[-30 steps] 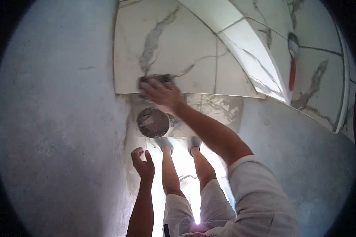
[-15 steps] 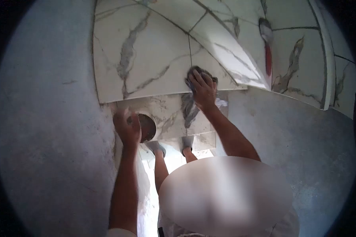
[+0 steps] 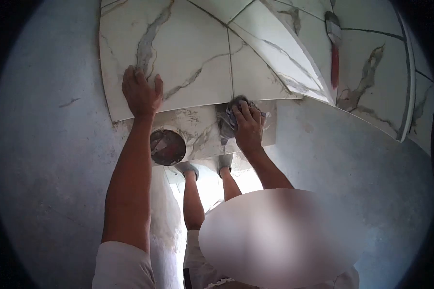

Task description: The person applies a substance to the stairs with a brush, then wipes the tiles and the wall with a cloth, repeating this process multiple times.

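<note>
My left hand (image 3: pixel 142 94) lies on the white marble-patterned tile (image 3: pixel 193 48) of the upper step, fingers spread and holding nothing. My right hand (image 3: pixel 249 127) is closed on a dark, dirty rag (image 3: pixel 238 102) at the front edge of that tile, close to a joint line. Some of the rag is hidden under the fingers. On the lower step (image 3: pixel 202 118), between my two forearms, sits a round bowl (image 3: pixel 168 147) with something dark and reddish inside that I cannot make out.
A paintbrush with a red handle (image 3: pixel 334 62) lies on the tiles at the upper right. Grey rough walls (image 3: pixel 48 144) flank the steps on both sides. My feet in grey slippers (image 3: pixel 188 167) stand below the bowl. A blurred oval covers the lower middle.
My left hand has moved up from beside the bowl onto the upper tile. With the rag, my right hand has come down from the tile's surface to its front edge.
</note>
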A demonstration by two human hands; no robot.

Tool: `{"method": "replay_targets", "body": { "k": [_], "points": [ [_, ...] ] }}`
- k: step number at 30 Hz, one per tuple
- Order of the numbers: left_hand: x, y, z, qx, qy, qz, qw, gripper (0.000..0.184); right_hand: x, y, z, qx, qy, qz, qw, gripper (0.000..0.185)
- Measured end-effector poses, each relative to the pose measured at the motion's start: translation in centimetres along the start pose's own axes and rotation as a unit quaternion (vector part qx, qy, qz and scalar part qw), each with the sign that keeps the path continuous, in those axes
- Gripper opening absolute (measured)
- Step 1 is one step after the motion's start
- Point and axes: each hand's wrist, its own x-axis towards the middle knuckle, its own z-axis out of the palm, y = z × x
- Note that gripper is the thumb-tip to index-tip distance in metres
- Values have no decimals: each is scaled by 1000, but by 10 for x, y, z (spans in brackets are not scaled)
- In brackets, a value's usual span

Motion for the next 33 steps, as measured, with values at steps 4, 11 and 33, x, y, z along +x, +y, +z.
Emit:
{"method": "replay_targets", "body": {
  "k": [4, 11, 33],
  "points": [
    [7, 3, 0, 6, -11, -18, 1000, 54, -15, 23, -27, 13, -34, 5, 999, 37],
    [14, 9, -16, 33, -70, -34, 996, 52, 21, -1, -1, 73, 63, 23, 995, 37],
    [8, 4, -3, -14, -21, -37, 999, 54, 55, 6, 14, 37, 93, -7, 995, 34]
  ]
}}
